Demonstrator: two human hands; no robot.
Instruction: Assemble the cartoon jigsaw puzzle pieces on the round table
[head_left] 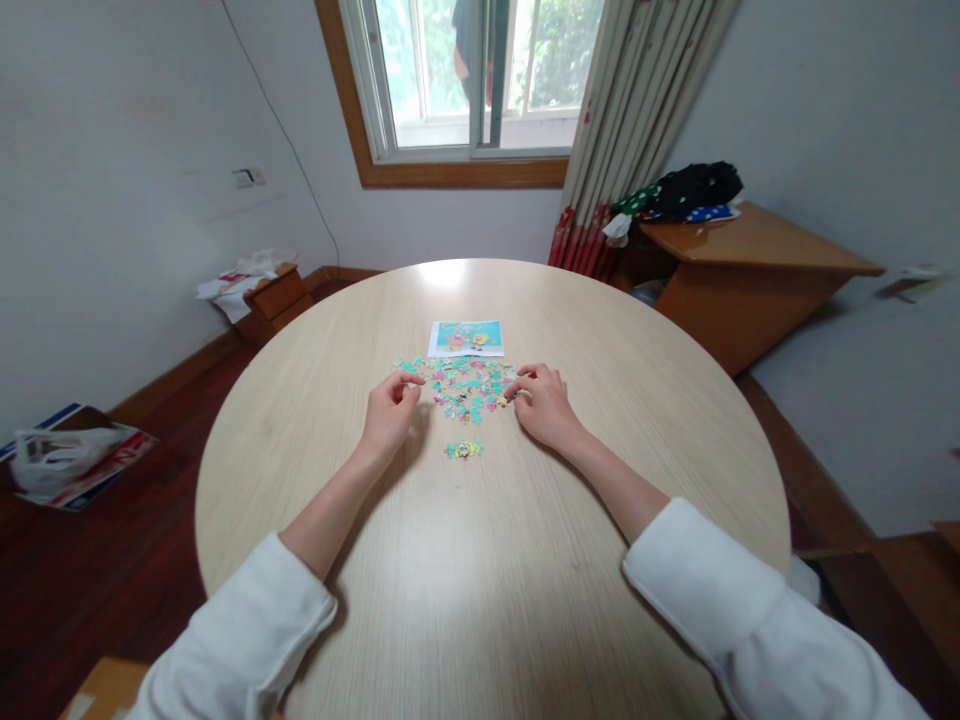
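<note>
Left hand (390, 412) curled, fingertips pinched at the left edge of the teal-and-pink cardboard jigsaw pieces (469, 385) heaped mid round pale-wood counter (300, 420). Right hand (546, 405) likewise at the right edge. Unclear whether either grasps a piece. Best lifted singly, kept flat, picture-side up.

Both hands, left (390, 412) and right (545, 405), at loose puzzle pieces (465, 385) on round table (480, 560)

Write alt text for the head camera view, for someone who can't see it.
The left hand and right hand rest at either side of a scatter of colourful puzzle pieces on a round pale wooden table. A printed picture lies just beyond the pieces, and a small joined cluster lies nearer the person.
</note>
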